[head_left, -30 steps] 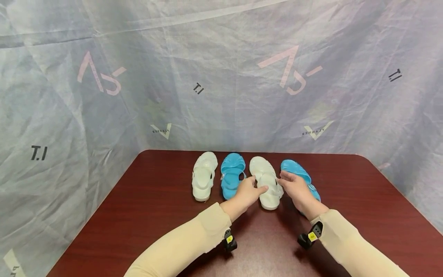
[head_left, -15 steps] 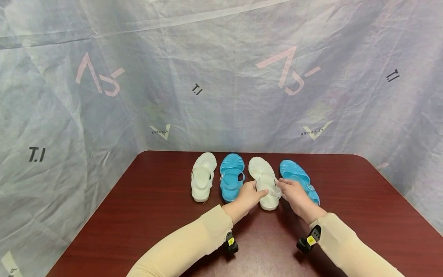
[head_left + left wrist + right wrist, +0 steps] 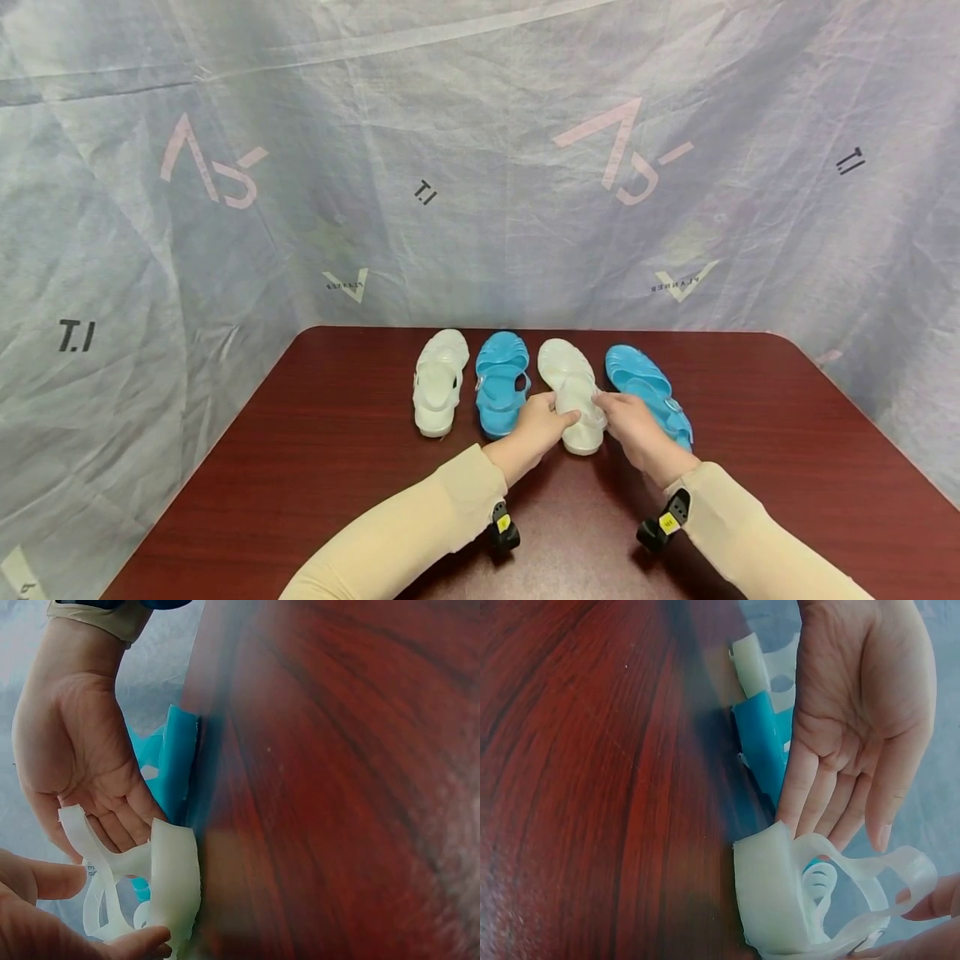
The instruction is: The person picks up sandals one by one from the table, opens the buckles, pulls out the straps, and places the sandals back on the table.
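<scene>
A white sandal (image 3: 564, 360) lies third in the row, toe away from me. Beside its left edge is my left hand (image 3: 531, 427), fingers along the sole's side, thumb over the heel. In the right wrist view these fingers look fairly straight, with the thumb a little apart from the heel strap. My right hand (image 3: 636, 423) pinches the pale heel strap (image 3: 911, 864) at the sandal's right side. Its fingertips are partly hidden behind the strap in the left wrist view. The sandal's heel block (image 3: 174, 874) rests on the table.
The dark red table (image 3: 315, 467) carries another white sandal (image 3: 442, 350) at the far left. A blue sandal (image 3: 502, 350) lies just left of my left hand, and another (image 3: 633, 363) lies slanted beyond my right hand. A grey printed cloth (image 3: 480, 167) hangs behind.
My right hand has moved left and down off the right blue sandal and now pinches the white sandal's heel strap. My left hand has settled slightly lower beside the heel.
</scene>
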Available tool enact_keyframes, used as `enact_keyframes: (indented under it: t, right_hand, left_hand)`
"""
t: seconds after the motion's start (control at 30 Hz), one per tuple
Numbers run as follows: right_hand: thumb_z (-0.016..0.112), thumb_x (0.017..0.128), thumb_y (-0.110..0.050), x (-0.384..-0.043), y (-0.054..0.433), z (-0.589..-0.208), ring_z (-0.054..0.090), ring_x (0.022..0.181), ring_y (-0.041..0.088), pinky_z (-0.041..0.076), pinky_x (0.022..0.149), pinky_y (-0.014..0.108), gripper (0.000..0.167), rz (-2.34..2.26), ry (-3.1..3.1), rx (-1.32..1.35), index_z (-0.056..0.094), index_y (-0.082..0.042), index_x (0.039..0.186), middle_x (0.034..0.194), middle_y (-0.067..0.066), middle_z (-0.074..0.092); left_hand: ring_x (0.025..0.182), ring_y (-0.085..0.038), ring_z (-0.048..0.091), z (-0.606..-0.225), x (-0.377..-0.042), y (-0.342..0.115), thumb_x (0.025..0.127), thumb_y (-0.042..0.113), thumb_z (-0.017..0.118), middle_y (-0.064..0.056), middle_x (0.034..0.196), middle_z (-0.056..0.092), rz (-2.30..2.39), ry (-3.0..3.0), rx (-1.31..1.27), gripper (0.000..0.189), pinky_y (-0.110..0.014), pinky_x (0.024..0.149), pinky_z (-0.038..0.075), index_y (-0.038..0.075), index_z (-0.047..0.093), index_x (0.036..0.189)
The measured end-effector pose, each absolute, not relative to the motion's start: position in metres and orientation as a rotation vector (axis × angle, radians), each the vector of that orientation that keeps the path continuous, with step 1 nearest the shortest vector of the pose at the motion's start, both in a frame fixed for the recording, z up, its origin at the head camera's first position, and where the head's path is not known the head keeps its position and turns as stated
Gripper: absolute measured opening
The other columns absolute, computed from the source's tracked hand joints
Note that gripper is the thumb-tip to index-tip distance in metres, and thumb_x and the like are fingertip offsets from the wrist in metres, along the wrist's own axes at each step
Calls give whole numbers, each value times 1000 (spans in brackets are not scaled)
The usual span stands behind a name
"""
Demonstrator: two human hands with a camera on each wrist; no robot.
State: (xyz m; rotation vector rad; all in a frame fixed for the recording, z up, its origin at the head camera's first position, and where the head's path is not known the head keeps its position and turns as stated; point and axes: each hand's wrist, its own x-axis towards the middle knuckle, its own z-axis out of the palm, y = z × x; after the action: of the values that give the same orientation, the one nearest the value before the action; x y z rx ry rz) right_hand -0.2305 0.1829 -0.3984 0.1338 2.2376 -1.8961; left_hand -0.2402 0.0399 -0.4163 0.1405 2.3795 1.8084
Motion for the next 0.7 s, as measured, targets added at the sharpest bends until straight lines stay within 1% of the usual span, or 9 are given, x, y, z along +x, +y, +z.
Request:
enact_keyframes:
  t: [0.2, 0.37, 0.7]
  right_hand:
    - [37, 103, -14, -230, 184, -398, 25, 142, 39, 24, 116, 51, 55, -1902, 2195, 145, 22, 20, 143, 153, 33, 23]
    - [37, 103, -14, -226, 183, -397, 25, 142, 40, 23, 116, 51, 55, -1901, 2181, 142, 22, 20, 143, 152, 34, 24]
    - [38, 103, -14, -220, 185, -397, 19, 144, 43, 20, 116, 54, 56, -1896, 2167, 111, 19, 22, 143, 153, 36, 19]
  left_hand:
    - [120, -25, 58, -416, -238, 39, 93, 13, 65, -20, 132, 59, 1800, 2371, 109, 51, -36, 96, 51, -10, 49, 135]
    - [123, -25, 56, -417, -235, 38, 92, 14, 66, -20, 136, 56, 1767, 2384, 97, 54, -37, 98, 50, -10, 46, 137]
    - [120, -24, 58, -415, -228, 39, 91, 13, 67, -18, 132, 59, 1714, 2445, 114, 52, -35, 94, 52, -8, 50, 135]
